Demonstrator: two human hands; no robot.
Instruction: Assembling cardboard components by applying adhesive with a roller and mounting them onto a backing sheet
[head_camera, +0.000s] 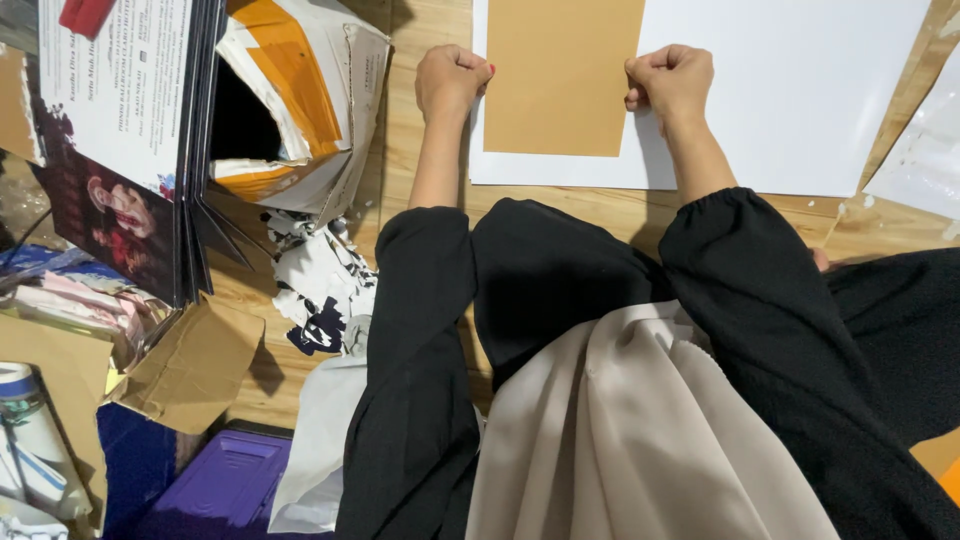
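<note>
The sheet of card (560, 75) held at its side edges by the left hand (452, 82) and the right hand (672, 82) is a plain tan brown, and it lies on a large sheet of paper (800, 100) that is plain white, over a floor (420, 180) of pale wood grain. The sleeves (420, 330) are plain black and the cloth (620, 430) draped between them is a plain light beige. To the side, the torn box (300, 90) is white with orange patches, the stack of booklets (130, 130) shows white covers with dark print over dark maroon ones, the scrap of cardboard (190, 360) is brown, and the crate (220, 490) is purple.
</note>
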